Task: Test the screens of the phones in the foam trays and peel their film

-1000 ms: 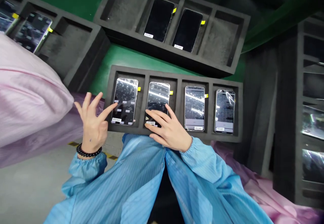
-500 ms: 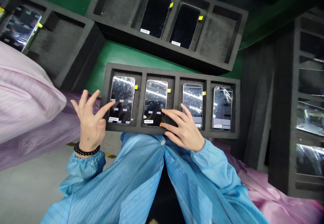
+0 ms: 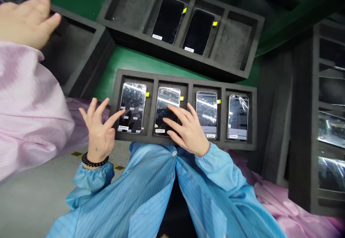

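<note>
From where I stand, the near tray (image 3: 152, 105) lies right in front of the person in blue, its four compartments in a row with one phone face up in each. The left hand (image 3: 99, 134) is released and spread wide, its index finger reaching over the tray's left edge to the side of the first phone (image 3: 132, 101); whether the tip presses the glass, I can't tell. The right hand (image 3: 185, 128) is open too, grasping nothing, fingers fanned over the right side of the second phone (image 3: 167, 96), with one fingertip up by the divider before the third phone (image 3: 207, 112). I can't tell whether those tips touch the screen. The fourth phone (image 3: 238, 116) sits in the end compartment, well apart from both hands.

There's some bare floor of each compartment beside the phones, mostly on their right. Beyond the tray's far edge, a wedge of green surface (image 3: 126, 60) opens wider to the left and narrows toward the far tray (image 3: 223, 71), which holds two dark-screened phones in its middle compartments. On the left, a co-worker's hand (image 3: 29, 22) and pink sleeve (image 3: 29, 112) crowd over the left tray (image 3: 88, 62), and on the right another tray (image 3: 299, 123) stands apart from the near one
</note>
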The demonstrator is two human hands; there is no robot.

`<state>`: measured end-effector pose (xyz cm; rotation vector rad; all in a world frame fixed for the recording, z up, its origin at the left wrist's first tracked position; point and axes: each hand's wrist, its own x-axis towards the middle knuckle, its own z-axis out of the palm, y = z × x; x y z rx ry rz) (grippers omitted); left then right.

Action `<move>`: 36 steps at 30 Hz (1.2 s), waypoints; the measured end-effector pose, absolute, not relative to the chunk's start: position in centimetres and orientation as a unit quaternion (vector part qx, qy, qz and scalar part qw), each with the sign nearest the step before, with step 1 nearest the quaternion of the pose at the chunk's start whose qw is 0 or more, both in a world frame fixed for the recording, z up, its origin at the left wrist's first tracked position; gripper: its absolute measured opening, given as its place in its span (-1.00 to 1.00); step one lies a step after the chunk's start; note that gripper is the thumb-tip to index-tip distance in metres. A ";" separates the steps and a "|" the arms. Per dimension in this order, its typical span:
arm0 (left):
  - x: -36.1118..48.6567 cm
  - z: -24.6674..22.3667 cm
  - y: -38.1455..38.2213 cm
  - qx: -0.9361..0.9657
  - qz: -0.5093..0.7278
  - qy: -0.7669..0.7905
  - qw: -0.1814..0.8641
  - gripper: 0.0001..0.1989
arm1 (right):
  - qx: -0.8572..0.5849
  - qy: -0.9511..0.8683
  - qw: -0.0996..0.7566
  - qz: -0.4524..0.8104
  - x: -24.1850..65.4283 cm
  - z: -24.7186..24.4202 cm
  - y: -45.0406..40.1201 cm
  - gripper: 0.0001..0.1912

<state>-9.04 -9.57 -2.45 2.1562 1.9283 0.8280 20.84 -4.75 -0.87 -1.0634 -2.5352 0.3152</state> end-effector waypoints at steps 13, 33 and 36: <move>-9.3 -3.0 -9.0 0.718 0.216 0.658 0.071 -0.42 | -0.425 -0.864 0.249 0.108 21.4 -1.4 -4.6 -0.69; -8.8 -2.6 -8.9 0.812 0.191 0.549 0.048 -0.47 | -0.431 -0.859 0.249 0.122 21.5 -1.4 -4.7 -0.70; -9.3 -2.8 -9.5 0.800 0.197 0.566 0.036 -0.45 | -0.430 -0.860 0.247 0.123 21.5 -1.3 -4.7 -0.71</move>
